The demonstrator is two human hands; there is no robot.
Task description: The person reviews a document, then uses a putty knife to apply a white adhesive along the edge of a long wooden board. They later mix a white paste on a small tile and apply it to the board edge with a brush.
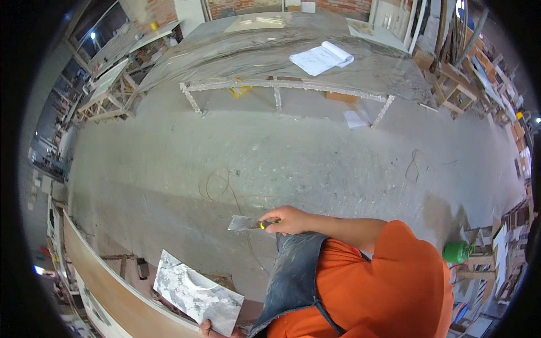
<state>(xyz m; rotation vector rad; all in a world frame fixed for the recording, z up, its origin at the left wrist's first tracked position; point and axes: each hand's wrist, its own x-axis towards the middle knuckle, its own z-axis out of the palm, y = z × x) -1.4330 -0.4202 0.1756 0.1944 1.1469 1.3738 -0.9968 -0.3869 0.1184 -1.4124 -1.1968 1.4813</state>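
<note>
Head view, ground: spattered grey floor (315,152), spanning the middle.
Far side: long grey stone-look surface with dark veins (236,56), well beyond the person.
Lower left: mottled white-and-grey rectangular board (197,293), held near its lower edge by the left hand (208,328), presumably to leave its broad face uncovered.
Paperwork: white sheets with one curled side (319,58), on the surface, probably for its flat support.
Centre: metal-bladed scraper with yellow-and-black handle (245,223), right hand (288,219) wrapped round the handle, seemingly so the blade projects leftward unobstructed.
</note>
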